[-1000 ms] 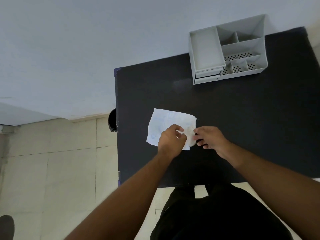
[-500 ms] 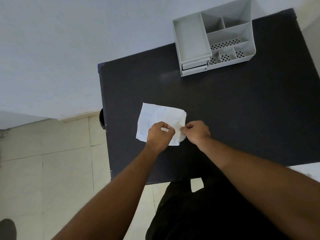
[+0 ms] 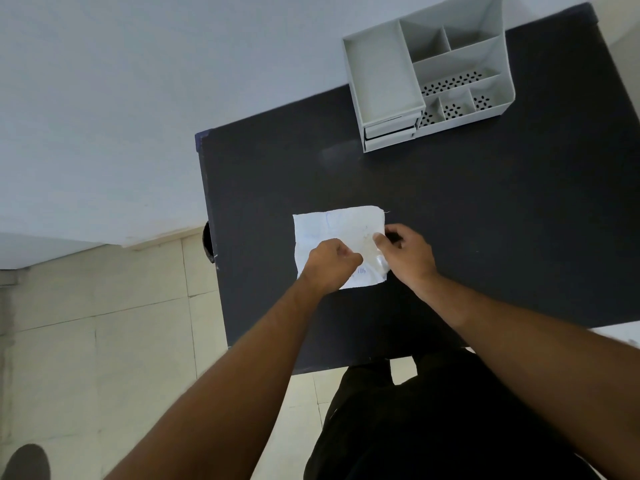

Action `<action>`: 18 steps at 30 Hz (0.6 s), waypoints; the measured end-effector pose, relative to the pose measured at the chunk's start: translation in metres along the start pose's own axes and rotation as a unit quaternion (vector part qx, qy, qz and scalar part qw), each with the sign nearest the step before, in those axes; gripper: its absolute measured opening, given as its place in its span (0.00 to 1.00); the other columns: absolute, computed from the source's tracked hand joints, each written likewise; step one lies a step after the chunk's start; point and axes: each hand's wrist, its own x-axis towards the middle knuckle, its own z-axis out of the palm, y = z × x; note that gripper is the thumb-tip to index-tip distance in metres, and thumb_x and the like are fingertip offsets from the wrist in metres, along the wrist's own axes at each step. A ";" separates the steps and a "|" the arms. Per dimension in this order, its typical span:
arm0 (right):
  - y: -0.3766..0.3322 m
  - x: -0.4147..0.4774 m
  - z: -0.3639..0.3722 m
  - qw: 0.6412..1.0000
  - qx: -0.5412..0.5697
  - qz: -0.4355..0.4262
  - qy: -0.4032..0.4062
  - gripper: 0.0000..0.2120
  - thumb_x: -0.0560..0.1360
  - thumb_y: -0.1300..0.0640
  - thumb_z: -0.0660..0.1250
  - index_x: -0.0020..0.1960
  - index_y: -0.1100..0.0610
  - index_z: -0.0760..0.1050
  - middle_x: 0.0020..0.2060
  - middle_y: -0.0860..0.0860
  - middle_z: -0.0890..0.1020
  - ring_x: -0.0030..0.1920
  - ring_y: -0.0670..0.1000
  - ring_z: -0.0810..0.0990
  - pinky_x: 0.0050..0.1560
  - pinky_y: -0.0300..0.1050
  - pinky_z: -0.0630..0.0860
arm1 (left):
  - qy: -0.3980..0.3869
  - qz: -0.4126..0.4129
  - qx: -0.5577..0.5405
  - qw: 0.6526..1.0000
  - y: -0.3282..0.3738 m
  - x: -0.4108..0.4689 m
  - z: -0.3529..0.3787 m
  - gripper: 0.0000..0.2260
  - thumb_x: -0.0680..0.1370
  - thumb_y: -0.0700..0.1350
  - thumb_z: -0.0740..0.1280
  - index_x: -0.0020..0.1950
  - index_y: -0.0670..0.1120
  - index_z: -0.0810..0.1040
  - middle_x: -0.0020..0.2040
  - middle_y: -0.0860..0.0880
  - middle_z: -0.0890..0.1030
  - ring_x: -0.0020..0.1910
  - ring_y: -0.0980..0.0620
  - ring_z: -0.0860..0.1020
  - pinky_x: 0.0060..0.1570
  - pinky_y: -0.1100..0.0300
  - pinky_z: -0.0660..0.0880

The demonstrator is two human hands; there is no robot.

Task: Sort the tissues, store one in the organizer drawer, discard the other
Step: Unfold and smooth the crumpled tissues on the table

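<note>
matt black table (image 3: pixel 485 237), thin creased tissue (image 3: pixel 332 226)

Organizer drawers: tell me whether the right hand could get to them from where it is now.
Probably yes. The drawers face the person, and bare table lies between them and the right hand, though its fingers are busy at the tissue.

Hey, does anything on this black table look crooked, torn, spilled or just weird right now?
Nothing spilled or broken. The flat white tissue lies slightly askew on the black table, faintly creased, with the left hand and right hand pinching it. The grey plastic desk organizer sits angled at the far edge, drawers shut.
</note>
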 end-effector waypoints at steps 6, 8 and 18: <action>-0.011 0.007 -0.003 0.999 0.041 -0.026 -0.003 0.11 0.79 0.44 0.66 0.52 0.50 0.82 0.41 0.41 0.83 0.46 0.45 0.83 0.46 0.42 0.79 | -0.025 0.012 -0.003 1.000 0.012 0.002 -0.010 0.16 0.77 0.48 0.69 0.64 0.48 0.74 0.61 0.51 0.77 0.57 0.52 0.76 0.45 0.62 0.71; -0.013 0.009 -0.005 0.999 0.035 -0.039 0.011 0.10 0.79 0.49 0.66 0.51 0.53 0.84 0.40 0.43 0.84 0.45 0.46 0.83 0.44 0.42 0.79 | -0.057 0.022 -0.032 0.998 0.017 0.001 -0.014 0.20 0.77 0.47 0.69 0.68 0.51 0.71 0.65 0.51 0.74 0.59 0.52 0.74 0.44 0.64 0.71; -0.026 0.006 -0.006 0.992 0.010 -0.123 -0.031 0.13 0.78 0.57 0.68 0.62 0.54 0.79 0.46 0.48 0.83 0.45 0.47 0.81 0.45 0.42 0.78 | -0.005 0.100 -0.054 0.994 0.033 0.020 -0.045 0.23 0.84 0.45 0.55 0.80 0.53 0.61 0.80 0.52 0.61 0.77 0.52 0.61 0.68 0.58 0.60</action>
